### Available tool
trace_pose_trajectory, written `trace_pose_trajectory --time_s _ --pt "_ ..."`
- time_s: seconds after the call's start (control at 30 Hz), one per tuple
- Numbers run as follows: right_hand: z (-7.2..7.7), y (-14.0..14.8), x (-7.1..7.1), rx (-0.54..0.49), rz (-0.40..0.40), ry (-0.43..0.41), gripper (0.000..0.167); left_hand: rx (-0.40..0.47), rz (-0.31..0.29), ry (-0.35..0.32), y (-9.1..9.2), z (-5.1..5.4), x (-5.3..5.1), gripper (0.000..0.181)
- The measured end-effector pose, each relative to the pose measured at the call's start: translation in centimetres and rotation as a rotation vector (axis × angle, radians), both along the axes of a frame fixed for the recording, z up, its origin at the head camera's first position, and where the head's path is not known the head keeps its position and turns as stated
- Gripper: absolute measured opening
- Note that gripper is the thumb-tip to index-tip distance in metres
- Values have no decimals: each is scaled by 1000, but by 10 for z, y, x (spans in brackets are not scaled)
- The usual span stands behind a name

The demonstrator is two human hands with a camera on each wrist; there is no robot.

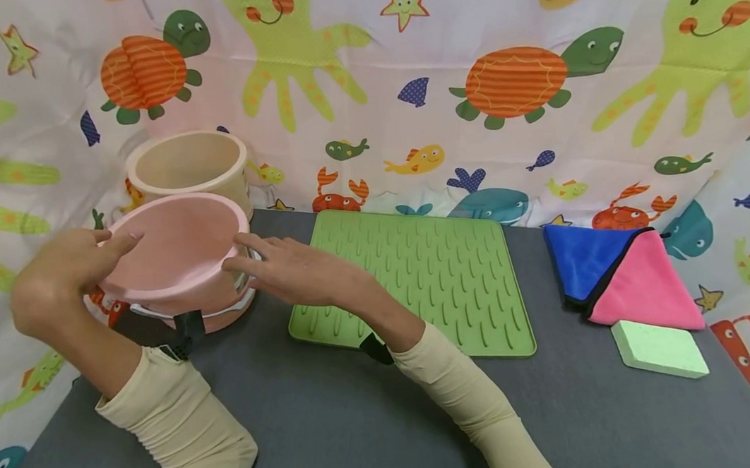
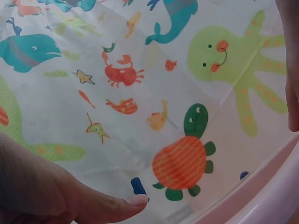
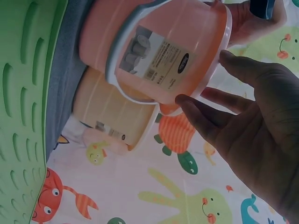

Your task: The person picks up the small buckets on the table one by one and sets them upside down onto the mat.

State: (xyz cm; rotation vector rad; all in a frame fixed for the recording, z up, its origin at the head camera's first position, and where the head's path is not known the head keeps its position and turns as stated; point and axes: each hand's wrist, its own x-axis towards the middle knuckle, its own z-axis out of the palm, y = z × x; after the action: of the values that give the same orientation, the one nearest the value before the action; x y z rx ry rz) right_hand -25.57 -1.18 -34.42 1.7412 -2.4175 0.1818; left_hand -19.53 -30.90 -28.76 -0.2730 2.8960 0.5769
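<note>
A pink bucket point(image 1: 175, 248) stands at the left in the head view, its mouth tilted toward the camera, its grey handle point(image 3: 113, 60) hanging down. At its left rim is the left hand point(image 1: 65, 271), thumb extended over the rim; its other fingers are mostly hidden. On the right side the right hand point(image 1: 294, 270) touches the rim with its fingertips, fingers spread and nearly straight. The right wrist view shows the bucket's label point(image 3: 154, 58) and the right hand point(image 3: 261, 112) at the rim. In the left wrist view the left thumb point(image 2: 112, 205) lies near the pink rim point(image 2: 266, 196).
Behind the pink bucket stands a cream bucket point(image 1: 187, 162). A green textured mat point(image 1: 416, 281) lies mid-table. To the right are a folded blue and pink cloth point(image 1: 638, 277) and a pale green block point(image 1: 660, 348). A patterned curtain point(image 1: 352, 44) hangs behind the grey table point(image 1: 334, 420).
</note>
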Motion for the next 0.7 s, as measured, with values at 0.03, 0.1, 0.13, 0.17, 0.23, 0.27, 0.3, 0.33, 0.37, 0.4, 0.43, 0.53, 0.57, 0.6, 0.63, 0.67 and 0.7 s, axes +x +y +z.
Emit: trace_pose_trajectory --time_s 0.03,0.1,0.13,0.17,0.23,0.27,0.3,0.33,0.37,0.4,0.43,0.53,0.57,0.6,0.63,0.67,0.7 --pt "0 -1 0 -5 3 -2 39 -14 -18 2 -1 0 -1 77" --pt "1 -1 -1 -6 0 11 38 -31 -59 -3 0 2 -3 78" --pt "1 -1 -1 -5 -3 22 38 -33 -70 -8 1 2 -4 79" --pt "2 0 -2 -4 -5 32 38 -41 -88 -15 1 3 -6 81" --pt "3 4 -4 5 -14 62 38 -35 -105 -30 4 4 -9 84" --pt "5 7 -6 5 -20 60 38 -22 -106 -43 6 4 -11 86" --pt "7 10 -7 4 -25 44 39 -26 -108 -43 7 5 -11 87" --pt "10 14 -10 -2 -26 18 38 -18 -115 -44 9 6 -12 85" --pt "12 17 -11 -9 -32 -13 39 -4 -120 -44 10 7 -12 83" --pt "14 21 -13 -16 -37 -39 39 6 -123 -41 12 8 -12 81" --pt "16 24 -14 -27 -41 -73 39 13 -127 -37 13 9 -11 79" --pt "18 29 -17 -44 -58 -113 41 28 -128 -36 14 10 -8 74" --pt "18 30 -17 -46 -66 -114 42 40 -124 -42 13 10 -8 74" --pt "18 30 -17 -45 -70 -113 43 57 -115 -52 12 9 -9 74" --pt "18 30 -16 -37 -74 -110 44 68 -113 -61 12 8 -9 73" --pt "18 29 -16 -29 -75 -108 45 74 -118 -70 11 7 -11 74" --pt "17 29 -15 -24 -69 -113 46 72 -130 -75 11 6 -12 74"
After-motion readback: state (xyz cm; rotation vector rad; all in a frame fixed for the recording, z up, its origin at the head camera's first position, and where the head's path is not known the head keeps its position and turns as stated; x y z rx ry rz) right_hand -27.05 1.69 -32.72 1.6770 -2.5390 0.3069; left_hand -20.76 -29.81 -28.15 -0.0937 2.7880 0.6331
